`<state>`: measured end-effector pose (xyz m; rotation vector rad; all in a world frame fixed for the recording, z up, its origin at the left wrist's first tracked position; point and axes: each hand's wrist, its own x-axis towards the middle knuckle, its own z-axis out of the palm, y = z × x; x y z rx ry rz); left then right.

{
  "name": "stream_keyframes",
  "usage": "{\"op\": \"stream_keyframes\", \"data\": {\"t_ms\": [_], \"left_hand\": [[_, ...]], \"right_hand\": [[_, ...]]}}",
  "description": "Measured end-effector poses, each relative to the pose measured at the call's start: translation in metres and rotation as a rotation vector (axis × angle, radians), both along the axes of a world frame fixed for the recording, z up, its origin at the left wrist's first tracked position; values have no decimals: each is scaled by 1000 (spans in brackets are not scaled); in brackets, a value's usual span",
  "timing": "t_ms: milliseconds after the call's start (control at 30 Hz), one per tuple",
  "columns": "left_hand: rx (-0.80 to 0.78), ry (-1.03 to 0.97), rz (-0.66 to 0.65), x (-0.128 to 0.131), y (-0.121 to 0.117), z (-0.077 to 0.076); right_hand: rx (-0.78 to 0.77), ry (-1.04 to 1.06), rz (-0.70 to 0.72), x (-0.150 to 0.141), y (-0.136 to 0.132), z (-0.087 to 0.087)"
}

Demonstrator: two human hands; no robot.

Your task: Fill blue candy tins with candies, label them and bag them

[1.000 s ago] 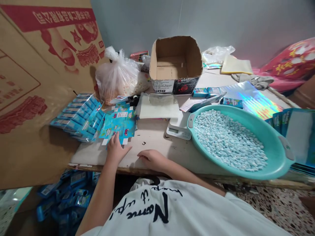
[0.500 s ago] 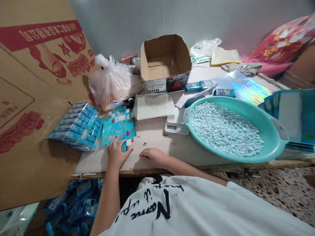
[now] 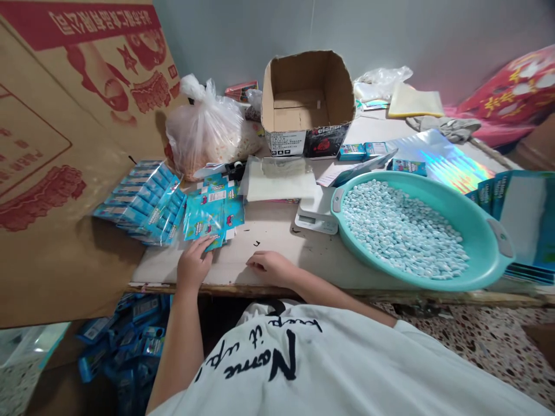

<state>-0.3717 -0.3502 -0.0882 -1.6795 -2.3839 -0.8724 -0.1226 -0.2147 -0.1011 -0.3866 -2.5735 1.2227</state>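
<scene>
My left hand [image 3: 193,261] is closed at the near edge of a flat blue printed carton [image 3: 206,215], fingers on top and the thumb mostly hidden. Other flat cartons [image 3: 235,209] show under and beside it. Resting near the table's front edge is my right hand [image 3: 272,268], its fingers curled in with nothing visible in them. Left of the flat cartons lies a clear-wrapped pack of small blue boxes [image 3: 145,202].
A teal basin [image 3: 489,260] of pale blue candies stands right of a white scale [image 3: 315,218]. Behind are an open cardboard box [image 3: 286,141], a tied plastic bag [image 3: 208,130] and a white pad [image 3: 280,185]. Several blue boxes [image 3: 130,341] lie below the table, beside a large carton [image 3: 87,173].
My left hand has drawn its spread fingers together at the carton's near edge, and the top carton has shifted slightly over the others. The right hand stays put; the view has turned a little.
</scene>
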Motion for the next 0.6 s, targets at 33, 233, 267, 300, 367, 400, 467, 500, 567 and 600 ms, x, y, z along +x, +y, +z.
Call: {"op": "stream_keyframes", "data": {"t_ms": [33, 233, 267, 300, 367, 400, 467, 500, 567, 600], "left_hand": [[55, 10, -3, 1, 0, 4], [259, 132, 44, 3, 6, 24], [246, 139, 44, 3, 7, 23], [219, 143, 40, 4, 9, 21], [152, 141, 37, 6, 10, 12], [122, 139, 40, 8, 10, 6], [71, 142, 35, 11, 7, -4], [53, 149, 20, 12, 5, -6], [48, 182, -36, 14, 0, -5], [64, 208, -74, 14, -3, 0]], "right_hand": [[3, 1, -1, 0, 0, 0], [25, -5, -6, 1, 0, 1], [28, -4, -7, 1, -1, 1], [31, -3, -5, 1, -1, 1], [33, 2, 5, 1, -2, 1], [32, 3, 10, 1, -2, 1], [27, 3, 12, 0, -2, 1], [23, 2, 8, 0, -2, 1], [15, 0, -5, 0, -1, 2], [11, 0, -10, 0, -1, 2]]}}
